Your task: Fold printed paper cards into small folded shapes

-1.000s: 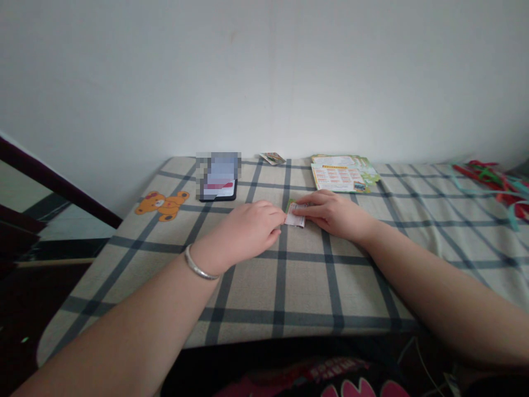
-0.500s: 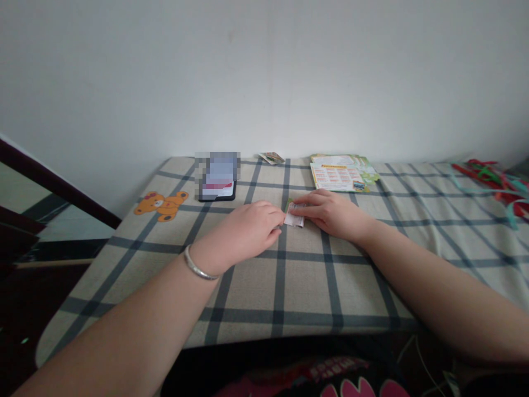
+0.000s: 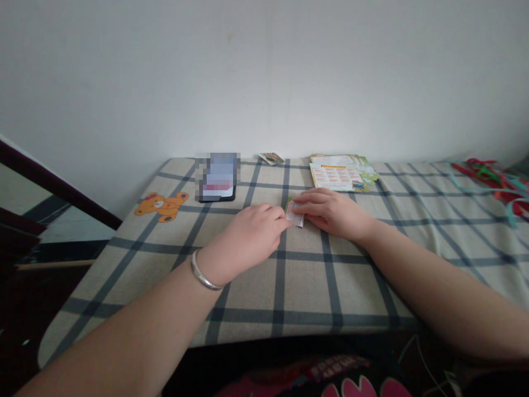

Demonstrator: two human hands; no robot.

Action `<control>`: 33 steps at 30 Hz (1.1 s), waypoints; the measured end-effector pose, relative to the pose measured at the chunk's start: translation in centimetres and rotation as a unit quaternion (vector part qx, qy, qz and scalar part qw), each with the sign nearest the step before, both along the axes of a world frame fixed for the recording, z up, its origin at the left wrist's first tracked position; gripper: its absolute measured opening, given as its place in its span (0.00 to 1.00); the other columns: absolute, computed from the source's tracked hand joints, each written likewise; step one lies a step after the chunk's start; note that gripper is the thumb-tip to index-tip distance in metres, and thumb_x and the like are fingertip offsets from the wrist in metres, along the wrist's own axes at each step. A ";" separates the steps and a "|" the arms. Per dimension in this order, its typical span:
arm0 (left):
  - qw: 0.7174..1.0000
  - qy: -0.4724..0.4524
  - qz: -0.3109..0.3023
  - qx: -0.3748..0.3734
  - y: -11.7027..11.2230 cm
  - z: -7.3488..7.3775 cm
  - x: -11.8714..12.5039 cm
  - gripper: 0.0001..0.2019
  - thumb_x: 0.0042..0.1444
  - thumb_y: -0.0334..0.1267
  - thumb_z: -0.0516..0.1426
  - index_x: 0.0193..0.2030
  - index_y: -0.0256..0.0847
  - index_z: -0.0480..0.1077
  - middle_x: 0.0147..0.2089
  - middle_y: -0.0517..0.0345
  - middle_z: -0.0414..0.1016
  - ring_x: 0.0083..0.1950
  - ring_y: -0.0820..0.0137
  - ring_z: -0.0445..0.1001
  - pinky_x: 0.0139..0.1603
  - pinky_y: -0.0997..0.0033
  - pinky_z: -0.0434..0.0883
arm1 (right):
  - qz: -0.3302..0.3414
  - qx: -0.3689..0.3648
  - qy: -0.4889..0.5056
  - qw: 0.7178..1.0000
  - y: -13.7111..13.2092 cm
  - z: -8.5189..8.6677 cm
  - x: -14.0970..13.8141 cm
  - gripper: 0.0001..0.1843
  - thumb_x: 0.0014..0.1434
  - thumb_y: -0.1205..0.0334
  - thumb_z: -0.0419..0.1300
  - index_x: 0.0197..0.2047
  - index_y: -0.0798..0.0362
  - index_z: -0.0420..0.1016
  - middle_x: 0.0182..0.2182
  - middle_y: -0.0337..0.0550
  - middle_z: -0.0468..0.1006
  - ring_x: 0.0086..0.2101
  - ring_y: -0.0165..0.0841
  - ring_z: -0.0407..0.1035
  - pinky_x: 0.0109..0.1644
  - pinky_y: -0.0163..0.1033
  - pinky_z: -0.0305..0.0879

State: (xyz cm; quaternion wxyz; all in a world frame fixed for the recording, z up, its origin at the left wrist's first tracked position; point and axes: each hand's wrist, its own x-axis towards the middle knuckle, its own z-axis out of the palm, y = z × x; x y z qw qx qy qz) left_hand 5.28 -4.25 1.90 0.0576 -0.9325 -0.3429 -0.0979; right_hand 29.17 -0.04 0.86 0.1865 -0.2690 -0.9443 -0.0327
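A small folded piece of printed paper [image 3: 296, 217], white with a green edge, lies on the checked tablecloth between my hands. My left hand [image 3: 257, 234], with a silver bangle at the wrist, is closed, its fingertips pinching the paper's left edge. From the other side my right hand [image 3: 330, 212] holds the paper down, the fingers reaching over its top and the thumb by its right edge. Part of the paper is hidden beneath those fingers.
Beyond my left hand lies a phone [image 3: 219, 184], partly pixelated. A folded paper piece [image 3: 271, 159] and a stack of printed sheets [image 3: 336, 175] are near the wall. A bear picture [image 3: 162, 207] is at left; red and green ribbons [image 3: 491, 176] lie at far right.
My left hand has shifted slightly right, and its fingertips now meet the paper's left edge. The right hand stays almost in place on the paper.
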 end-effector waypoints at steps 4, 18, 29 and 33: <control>1.000 0.002 0.004 0.013 -0.3 -0.1 0.2 0.16 0.60 0.29 0.53 0.52 0.42 0.72 0.50 0.53 0.73 0.52 0.62 0.70 0.55 0.59 0.69 | 0.035 0.012 -0.001 0.999 -0.6 0.7 -0.2 0.12 0.64 0.64 0.56 0.47 0.50 0.78 0.49 0.46 0.78 0.51 0.39 0.69 0.55 0.49 0.68; 1.000 0.012 -0.003 0.002 -0.5 0.4 0.3 0.15 0.59 0.31 0.53 0.51 0.43 0.72 0.47 0.52 0.73 0.49 0.62 0.71 0.51 0.58 0.70 | 0.066 -0.024 -0.009 0.997 -1.4 1.2 -0.6 0.12 0.66 0.63 0.53 0.42 0.52 0.80 0.45 0.46 0.80 0.46 0.36 0.72 0.51 0.45 0.70; 1.000 0.026 0.011 0.013 -0.9 0.2 0.5 0.19 0.57 0.30 0.53 0.55 0.45 0.70 0.49 0.51 0.72 0.50 0.62 0.71 0.52 0.58 0.69 | 0.068 -0.035 -0.015 0.997 -1.6 1.6 -0.4 0.11 0.65 0.64 0.55 0.44 0.52 0.79 0.44 0.46 0.80 0.45 0.34 0.74 0.49 0.42 0.71; 0.999 0.025 0.015 0.013 -0.9 0.1 0.5 0.18 0.57 0.31 0.53 0.54 0.45 0.70 0.49 0.51 0.71 0.51 0.61 0.70 0.52 0.57 0.69 | 0.070 -0.029 -0.041 0.996 -1.8 1.9 -0.5 0.12 0.65 0.66 0.54 0.43 0.52 0.79 0.45 0.44 0.80 0.47 0.35 0.73 0.51 0.43 0.70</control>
